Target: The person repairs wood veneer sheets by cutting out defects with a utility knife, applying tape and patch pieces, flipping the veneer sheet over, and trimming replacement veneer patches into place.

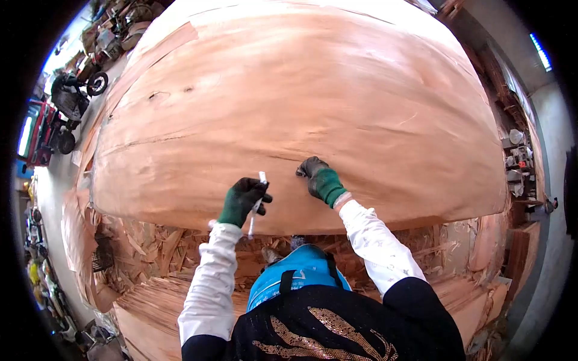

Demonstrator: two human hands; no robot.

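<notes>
My left hand [244, 200], in a dark glove with a green cuff, is closed round a slim white stick-like tool [251, 226]. The tool stands nearly upright in view, its ends showing above and below the fingers; its exact kind is unclear. My right hand [320, 179], gloved the same way, rests on the large reddish-brown wood veneer sheet [289, 108]. Its fingers are bent together beside a dark crack [286, 159] in the sheet. Whatever they may pinch is hidden.
Broken veneer scraps [162, 243] lie below the sheet's near edge. Stacked veneer [156, 310] flanks my body. At the far left stand a motorbike [71, 96] and a red vehicle [41, 133]. Shelved items [516, 157] and another person [548, 206] are at the right.
</notes>
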